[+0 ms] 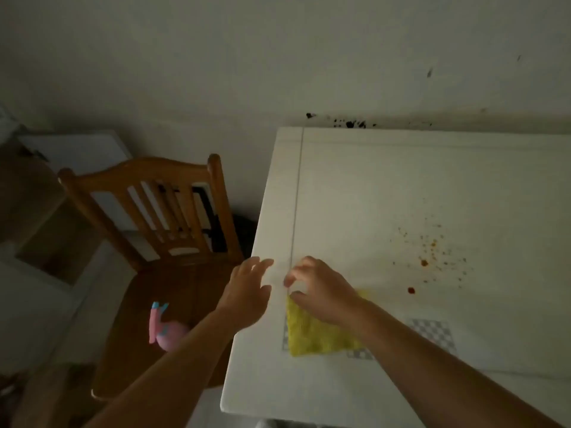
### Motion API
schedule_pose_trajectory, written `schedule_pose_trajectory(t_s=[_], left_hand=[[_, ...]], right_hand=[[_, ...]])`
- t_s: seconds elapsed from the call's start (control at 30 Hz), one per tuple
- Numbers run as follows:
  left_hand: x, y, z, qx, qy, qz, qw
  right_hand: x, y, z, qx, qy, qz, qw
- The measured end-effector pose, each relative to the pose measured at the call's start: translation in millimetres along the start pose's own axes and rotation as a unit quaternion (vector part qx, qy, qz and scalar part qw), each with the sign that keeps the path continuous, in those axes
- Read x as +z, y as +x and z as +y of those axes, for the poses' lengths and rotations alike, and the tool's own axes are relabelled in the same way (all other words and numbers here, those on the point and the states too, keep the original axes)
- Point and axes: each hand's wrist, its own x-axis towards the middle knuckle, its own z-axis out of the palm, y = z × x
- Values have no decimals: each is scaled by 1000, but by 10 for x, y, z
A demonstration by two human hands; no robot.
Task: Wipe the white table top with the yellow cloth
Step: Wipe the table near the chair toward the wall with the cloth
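Observation:
The yellow cloth lies flat on the white table top, near its left front part. My right hand rests over the cloth's far edge, fingers curled and apart, thumb touching the cloth; I cannot tell if it grips it. My left hand hovers at the table's left edge, fingers spread, holding nothing. Brown-red crumbs and spots are scattered on the table to the right of the cloth.
A wooden chair stands left of the table with a pink toy on its seat. The wall behind has black marks just above the table's far edge. A grey checkered patch lies under and right of the cloth.

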Motion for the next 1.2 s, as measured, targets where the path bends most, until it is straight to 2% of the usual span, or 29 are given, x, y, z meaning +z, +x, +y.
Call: schedule_pose_trajectory(t_s=[0.17, 0.3, 0.4, 0.5, 0.57, 0.73, 0.83, 0.9, 0.97, 1.1, 1.2], left_hand=[[298, -35, -248, -14, 75, -54, 996], [323, 17, -228, -6, 69, -4, 998], [326, 55, -200, -6, 58, -6, 998], [316, 64, -238, -10, 50, -11, 999], [317, 58, -262, -9, 42, -11, 999], [326, 58, -256, -7, 49, -18, 999], [326, 66, -274, -9, 44, -25, 999], [325, 63, -287, -5, 42, -27, 999], [322, 46, -302, 6, 47, -24, 999], [335, 17, -340, 16, 33, -7, 999], [332, 40, -341, 25, 32, 12, 999]], right_hand=[[282, -135, 316, -5, -43, -30, 999], [351, -195, 482, -3, -58, -23, 998], [385, -261, 557, -45, -80, -30, 995], [475, -382, 682, -98, -163, -54, 980], [534, -428, 746, -121, -196, -40, 972], [525, -270, 650, -111, -165, 30, 980], [538, -334, 508, -99, -102, 50, 989], [587, -454, 414, -134, -99, 18, 986], [632, -574, 336, -176, -153, -36, 972], [740, -696, 441, -241, -195, -61, 949], [829, -686, 610, -253, -233, -88, 935]])
